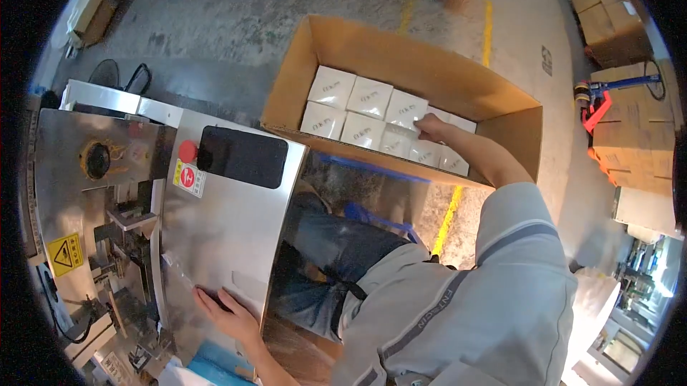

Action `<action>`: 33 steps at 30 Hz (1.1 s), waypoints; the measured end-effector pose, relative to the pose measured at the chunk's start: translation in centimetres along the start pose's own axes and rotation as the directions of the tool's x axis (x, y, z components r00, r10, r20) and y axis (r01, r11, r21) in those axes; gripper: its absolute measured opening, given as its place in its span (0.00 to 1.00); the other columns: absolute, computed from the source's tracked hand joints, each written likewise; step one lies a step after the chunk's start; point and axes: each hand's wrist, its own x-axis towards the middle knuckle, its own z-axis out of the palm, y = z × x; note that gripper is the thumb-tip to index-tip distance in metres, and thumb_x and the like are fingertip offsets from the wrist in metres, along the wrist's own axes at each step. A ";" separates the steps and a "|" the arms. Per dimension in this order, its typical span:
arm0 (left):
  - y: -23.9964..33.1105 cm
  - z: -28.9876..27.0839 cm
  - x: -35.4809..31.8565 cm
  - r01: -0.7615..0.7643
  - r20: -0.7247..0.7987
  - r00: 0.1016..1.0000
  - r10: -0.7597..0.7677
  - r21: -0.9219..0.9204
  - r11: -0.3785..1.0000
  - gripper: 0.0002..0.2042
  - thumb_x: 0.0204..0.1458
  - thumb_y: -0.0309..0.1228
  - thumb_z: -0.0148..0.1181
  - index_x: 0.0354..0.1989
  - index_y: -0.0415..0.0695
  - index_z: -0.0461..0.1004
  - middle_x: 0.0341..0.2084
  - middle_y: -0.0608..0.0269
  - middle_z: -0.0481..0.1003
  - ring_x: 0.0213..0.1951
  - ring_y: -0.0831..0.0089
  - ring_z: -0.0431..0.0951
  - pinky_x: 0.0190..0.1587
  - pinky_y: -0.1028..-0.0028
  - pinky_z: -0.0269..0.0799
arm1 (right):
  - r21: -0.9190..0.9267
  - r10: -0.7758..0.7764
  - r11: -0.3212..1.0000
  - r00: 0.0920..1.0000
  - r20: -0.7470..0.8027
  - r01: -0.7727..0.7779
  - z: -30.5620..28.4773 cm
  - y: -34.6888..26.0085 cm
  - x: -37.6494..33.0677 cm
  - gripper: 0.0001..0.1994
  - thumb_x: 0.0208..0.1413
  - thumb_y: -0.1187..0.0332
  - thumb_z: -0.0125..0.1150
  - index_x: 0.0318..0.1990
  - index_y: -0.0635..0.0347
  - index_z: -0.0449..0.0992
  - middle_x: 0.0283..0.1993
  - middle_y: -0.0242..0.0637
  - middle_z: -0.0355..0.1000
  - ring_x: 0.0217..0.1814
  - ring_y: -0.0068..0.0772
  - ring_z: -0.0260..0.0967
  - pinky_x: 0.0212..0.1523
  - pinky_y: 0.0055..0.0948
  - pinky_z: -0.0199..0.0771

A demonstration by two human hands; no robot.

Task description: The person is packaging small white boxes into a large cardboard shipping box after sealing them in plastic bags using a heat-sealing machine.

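My right hand [433,128] reaches into an open cardboard box [422,56], its fingers closed at the edge of a white square packet [405,108]. Part of the grip is hidden by the hand itself. Several more white packets [370,97] lie in rows around it, with glossy wrapping and dark print on top. Off to the lower left, my left hand [230,316] lies with fingers stretched out on the metal top [222,243] of a machine. It holds nothing that I can see.
A black phone [243,157] lies on the metal top beside a red button [187,150]. Machine parts [125,243] and a yellow warning label [66,253] are at the left. Stacked cartons [633,128] and a blue-and-red tool [601,96] stand at the far right.
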 end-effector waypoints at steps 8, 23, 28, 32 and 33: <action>0.5 -1.2 -0.2 0.011 0.005 1.000 -0.011 0.043 0.999 0.27 0.68 0.40 0.45 0.65 0.28 0.63 0.67 0.37 0.59 0.68 0.44 0.61 0.69 0.56 0.56 | -0.036 0.200 0.971 0.891 -0.408 -0.234 1.0 -10.8 -1.4 0.16 0.58 0.67 0.60 0.48 0.73 0.75 0.48 0.55 0.76 0.51 0.48 0.76 0.46 0.45 0.80; 0.5 -1.6 -0.9 -0.033 -0.075 0.997 0.031 -0.028 0.999 0.24 0.66 0.36 0.50 0.60 0.27 0.67 0.61 0.36 0.67 0.62 0.43 0.67 0.65 0.57 0.62 | -0.311 -0.662 0.729 0.744 -0.095 0.609 11.4 -39.9 -18.0 0.28 0.63 0.44 0.51 0.55 0.61 0.74 0.51 0.55 0.76 0.55 0.58 0.72 0.55 0.46 0.72; 1.7 -2.9 -1.5 -0.079 -0.058 0.995 0.076 -0.053 0.995 0.21 0.64 0.34 0.53 0.57 0.27 0.70 0.58 0.35 0.70 0.58 0.41 0.71 0.62 0.56 0.65 | -0.344 -0.571 0.782 0.819 -0.061 0.520 11.3 -40.4 -19.5 0.28 0.65 0.44 0.48 0.56 0.61 0.73 0.52 0.56 0.75 0.56 0.58 0.72 0.58 0.48 0.71; -0.4 -1.7 -2.3 -0.113 -0.117 0.988 0.101 -0.105 0.988 0.21 0.64 0.34 0.53 0.57 0.26 0.70 0.58 0.35 0.70 0.58 0.40 0.70 0.63 0.56 0.65 | -0.265 -0.520 0.833 0.851 -0.075 0.486 7.1 -38.1 -16.0 0.25 0.67 0.49 0.47 0.48 0.64 0.79 0.48 0.54 0.77 0.53 0.56 0.75 0.54 0.46 0.73; -0.7 -1.4 -2.5 -0.133 -0.126 0.985 0.120 -0.100 0.986 0.21 0.64 0.34 0.53 0.57 0.26 0.70 0.59 0.35 0.69 0.59 0.40 0.70 0.63 0.56 0.64 | -0.208 -0.492 0.860 0.865 -0.098 0.465 6.1 -35.9 -13.8 0.24 0.66 0.50 0.48 0.47 0.65 0.79 0.47 0.54 0.78 0.52 0.56 0.75 0.52 0.46 0.74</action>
